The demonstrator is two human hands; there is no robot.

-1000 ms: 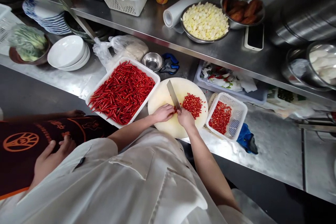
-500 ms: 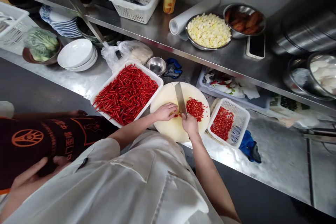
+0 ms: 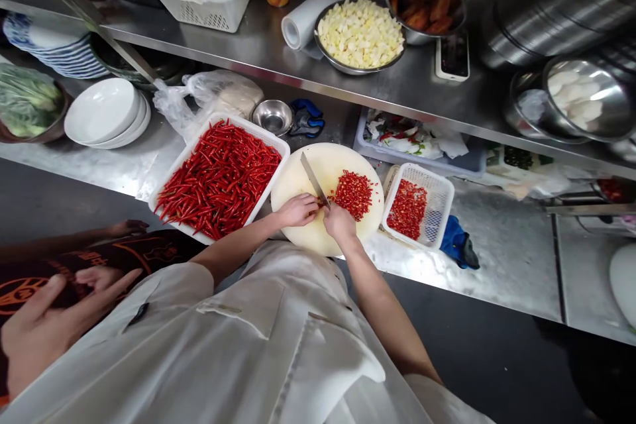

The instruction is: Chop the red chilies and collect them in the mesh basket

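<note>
Head view: holding the knife over the round board in a closed right hand, just left of chopped chilies; curling the left hand beside the knife, cannot tell around what. Showing whole chilies in a tray at left, a white basket at right.

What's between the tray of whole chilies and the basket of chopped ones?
Head view: the round cutting board, chopped red chilies, kitchen knife, left hand and right hand.

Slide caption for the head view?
Right hand holds knife beside left hand on round board with chopped red chilies.
</note>
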